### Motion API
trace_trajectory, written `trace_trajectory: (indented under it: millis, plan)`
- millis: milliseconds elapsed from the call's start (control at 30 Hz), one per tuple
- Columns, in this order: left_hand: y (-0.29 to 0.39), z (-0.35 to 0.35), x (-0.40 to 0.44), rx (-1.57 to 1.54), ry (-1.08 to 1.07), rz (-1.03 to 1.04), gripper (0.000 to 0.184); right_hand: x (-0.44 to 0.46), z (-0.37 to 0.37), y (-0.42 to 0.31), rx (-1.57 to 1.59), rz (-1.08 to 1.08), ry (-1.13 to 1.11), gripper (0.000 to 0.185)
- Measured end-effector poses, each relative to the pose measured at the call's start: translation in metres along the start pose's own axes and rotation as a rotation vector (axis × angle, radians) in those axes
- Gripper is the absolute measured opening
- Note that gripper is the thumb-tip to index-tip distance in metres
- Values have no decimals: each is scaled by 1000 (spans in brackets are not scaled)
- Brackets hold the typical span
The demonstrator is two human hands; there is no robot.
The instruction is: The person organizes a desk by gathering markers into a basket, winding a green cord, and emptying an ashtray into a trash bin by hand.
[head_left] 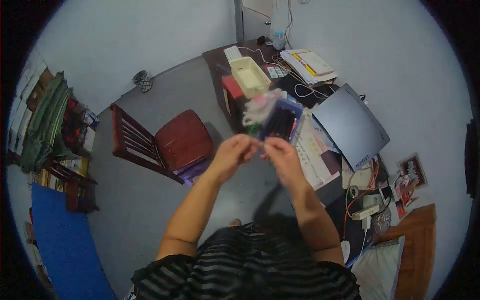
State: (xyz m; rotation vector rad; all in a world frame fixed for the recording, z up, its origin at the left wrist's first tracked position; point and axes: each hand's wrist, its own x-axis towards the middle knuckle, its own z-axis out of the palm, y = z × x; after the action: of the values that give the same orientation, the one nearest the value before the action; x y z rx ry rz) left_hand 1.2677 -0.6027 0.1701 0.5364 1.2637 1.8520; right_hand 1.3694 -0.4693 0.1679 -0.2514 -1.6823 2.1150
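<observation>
My left hand (234,156) and my right hand (283,159) are raised in front of me, fingertips nearly meeting. Both are closed in a pinch; whatever lies between the fingers is too small and blurred to name. Just beyond them, at the desk's edge, is a blue box (299,108) filled with dark, pen-like sticks (281,123). Beside it lies a smeared pink and white bundle (261,106), with a bit of green (254,130) below.
A cream basket (250,76) stands at the desk's far end, near stacked papers and books (311,65). A closed laptop (352,127) lies on the right. Cables and a power strip (366,212) are nearer. A wooden chair (185,137) stands left on the grey floor.
</observation>
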Motion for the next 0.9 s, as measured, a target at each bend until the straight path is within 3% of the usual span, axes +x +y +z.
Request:
trace_trajectory:
  millis: [67,267,400,500,600,667,700,833,900]
  plan:
    - [-10,-2,3,20,-63,5,23,5,0,13,-366,-193,0,14]
    - [-11,-6,-1,287,-123,64,25,1,16,2,-217,-160,145,13]
    - [-4,3,-6,437,-196,153,25,2,13,2,-106,-69,83,15]
    - [-13,-1,0,397,-189,196,25,2,10,7,22,-24,-33,25]
    - [-7,10,-1,100,-142,235,25,-3,14,10,35,38,-104,37]
    - [4,16,-4,-148,-118,137,23,-5,15,24,23,104,-93,42]
    - [8,16,-5,-272,-105,88,22,-10,22,13,-38,24,-142,40]
    - [13,4,1,-423,-60,90,18,-15,9,34,-82,206,-360,30]
    - [20,-9,2,-327,-88,45,18,-17,3,32,-152,319,-440,25]
